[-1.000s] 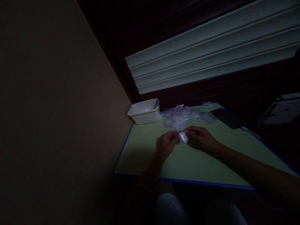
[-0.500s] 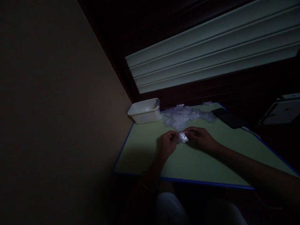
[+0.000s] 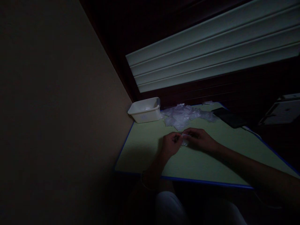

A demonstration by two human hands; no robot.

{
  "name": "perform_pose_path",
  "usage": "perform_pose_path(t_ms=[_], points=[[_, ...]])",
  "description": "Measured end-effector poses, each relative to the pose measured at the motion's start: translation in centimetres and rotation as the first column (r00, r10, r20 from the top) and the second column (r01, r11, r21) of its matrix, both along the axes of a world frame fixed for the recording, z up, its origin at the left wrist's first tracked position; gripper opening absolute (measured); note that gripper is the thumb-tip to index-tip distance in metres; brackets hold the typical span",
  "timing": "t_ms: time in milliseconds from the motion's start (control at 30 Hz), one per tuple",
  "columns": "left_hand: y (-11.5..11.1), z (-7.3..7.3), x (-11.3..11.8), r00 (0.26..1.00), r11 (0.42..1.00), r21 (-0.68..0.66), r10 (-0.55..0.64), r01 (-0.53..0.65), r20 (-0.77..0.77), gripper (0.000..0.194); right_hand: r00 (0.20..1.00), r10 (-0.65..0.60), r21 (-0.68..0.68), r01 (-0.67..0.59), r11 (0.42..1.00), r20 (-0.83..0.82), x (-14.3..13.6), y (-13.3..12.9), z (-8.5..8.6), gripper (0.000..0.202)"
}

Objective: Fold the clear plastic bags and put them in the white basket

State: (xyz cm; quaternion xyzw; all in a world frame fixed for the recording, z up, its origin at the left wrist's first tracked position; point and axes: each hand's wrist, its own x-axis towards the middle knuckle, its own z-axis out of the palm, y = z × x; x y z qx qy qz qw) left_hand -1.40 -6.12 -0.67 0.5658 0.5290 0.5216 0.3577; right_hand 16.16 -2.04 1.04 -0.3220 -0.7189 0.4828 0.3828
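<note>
A small clear plastic bag (image 3: 185, 142) hangs between my two hands, above the pale green tabletop (image 3: 199, 165). My left hand (image 3: 172, 143) pinches its left edge with thumb and fingers. From the other side, my right hand (image 3: 198, 138) pinches the upper right part of the bag. The fingertips of both hands nearly meet and cover much of its top. A loose heap of clear plastic bags (image 3: 179, 115) lies just beyond the hands. The room is dim, and what the bag may contain cannot be made out.
At the table's far left corner stands a white plastic tub (image 3: 146, 116). A flat black object (image 3: 228, 117) lies at the right edge, beside a pale cable. A wall (image 3: 93, 103) closes off the left side, and a slatted panel (image 3: 206, 53) rises behind the table.
My hands have drawn closer together, the left one moving slightly right. The bag's top edge was stretched straight between them; now less of the bag shows.
</note>
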Motion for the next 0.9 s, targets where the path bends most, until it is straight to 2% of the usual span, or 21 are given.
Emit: perform_pose_path(t_ms=[100,233,367,500,667,900], points=[[0.0,-0.2,0.0,0.993,0.998,0.057,-0.027,0.034,-0.118,0.016,1.000,-0.011,0.030,0.011,0.999,0.024,0.0,0.0,-0.1,0.036],[0.0,-0.1,-0.1,0.992,0.996,0.085,-0.019,0.029,-0.122,0.017,0.998,-0.052,0.046,0.051,0.998,0.022,0.0,0.0,-0.1,0.036],[-0.3,0.4,0.0,0.990,0.993,0.115,-0.020,0.036,-0.142,0.014,0.998,-0.044,0.101,0.039,0.994,0.045,0.0,-0.2,0.0,0.032],[-0.6,0.6,0.1,0.974,0.989,0.144,-0.013,0.046,-0.225,0.009,0.996,-0.029,0.181,0.013,0.983,0.088,0.0,-0.4,0.2,0.025],[-0.7,0.7,0.0,0.959,0.984,0.180,0.030,0.022,-0.282,0.010,0.994,-0.038,0.208,0.017,0.978,0.098,0.1,-0.5,0.3,0.023],[-1.3,1.7,0.3,0.920,0.961,0.272,0.067,0.044,-0.387,0.006,0.991,-0.050,0.309,0.008,0.951,0.128,0.2,-0.7,0.2,0.020]])
